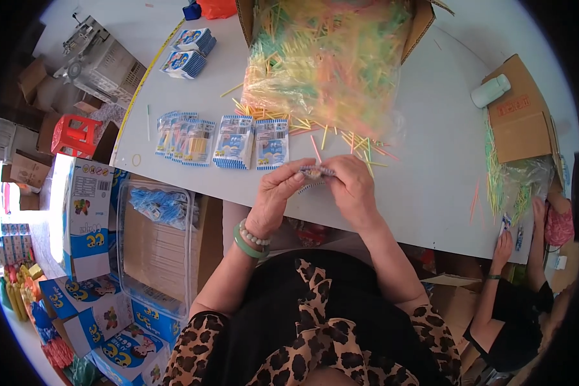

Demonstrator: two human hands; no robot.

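At the table's near edge my left hand [278,194] and my right hand [352,192] pinch a small blue-and-white packet [317,172] between them, its top edge turned toward me. A pink straw [316,149] sticks up at the packet's far side; whether it is inside the packet I cannot tell. Just left of my hands lie a single flat packet [272,145], a stack of packets [233,143] and a fanned row of packets [185,138]. Loose coloured straws [341,138] are scattered beyond my fingers.
A carton [424,26] with a clear bag of straws [328,71] stands at the back. Packet stacks [184,63] lie far left. On the right, another person's hand [503,248] works beside a tipped carton [521,132]. A plastic bin [190,257] stands below left.
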